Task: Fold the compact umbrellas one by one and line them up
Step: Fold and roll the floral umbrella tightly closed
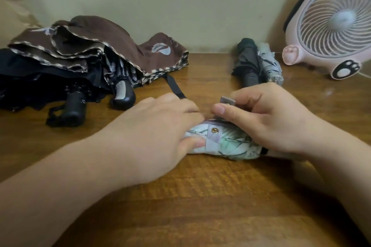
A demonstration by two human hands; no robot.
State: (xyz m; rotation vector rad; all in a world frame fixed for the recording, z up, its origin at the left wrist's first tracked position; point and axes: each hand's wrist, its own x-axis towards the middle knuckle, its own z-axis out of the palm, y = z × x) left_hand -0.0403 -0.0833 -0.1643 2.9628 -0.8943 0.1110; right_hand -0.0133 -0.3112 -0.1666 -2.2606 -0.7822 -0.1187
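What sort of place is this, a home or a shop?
Most likely a room in a home. A brown wooden table stands against a plain pale wall, and on it sit a pink plastic desk fan with paw-shaped feet and a loose brown patterned umbrella.

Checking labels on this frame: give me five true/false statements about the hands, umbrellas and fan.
1. The right hand pinches the strap tab of the pale floral umbrella. True.
2. The left hand holds nothing. False: it grips the pale floral umbrella at its left end.
3. A dark umbrella and a grey umbrella lie folded side by side near the wall. True.
4. The brown umbrella is folded tight. False: its canopy lies loose on the left, next to a black umbrella that is also loose.
5. The pink fan stands on the left. False: it stands at the right, beside the folded pair.
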